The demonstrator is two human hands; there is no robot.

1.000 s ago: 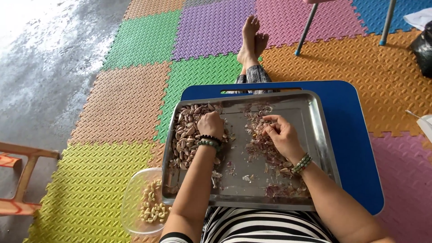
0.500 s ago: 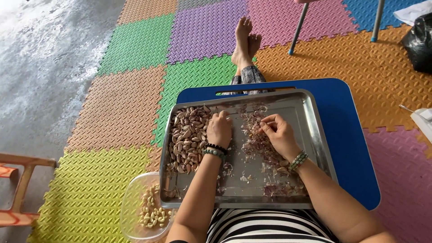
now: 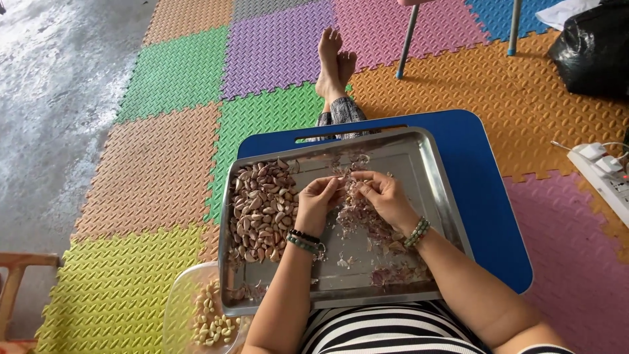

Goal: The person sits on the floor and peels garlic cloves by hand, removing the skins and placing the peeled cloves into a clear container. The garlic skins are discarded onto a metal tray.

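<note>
A metal tray [image 3: 429, 170] rests on a blue lap table [image 3: 485, 196] over my legs. A heap of unpeeled garlic cloves [image 3: 259, 206] fills the tray's left side, and loose papery skins [image 3: 373, 226] lie in the middle and right. My left hand [image 3: 316, 204] and my right hand [image 3: 383, 196] meet above the tray's centre, fingertips pinched together on one garlic clove [image 3: 346, 183] between them. Both wrists wear beaded bracelets.
A clear plastic bowl [image 3: 180, 308] of peeled cloves [image 3: 211, 321] sits at the tray's lower left. Coloured foam mats [image 3: 164, 164] cover the floor. A power strip [image 3: 606, 170] lies at right, a black bag [image 3: 593, 46] top right, table legs [image 3: 406, 39] ahead, a wooden frame [image 3: 16, 275] at left.
My left hand has left the clove heap and moved right to meet my right hand at the tray's centre; both now pinch one clove.
</note>
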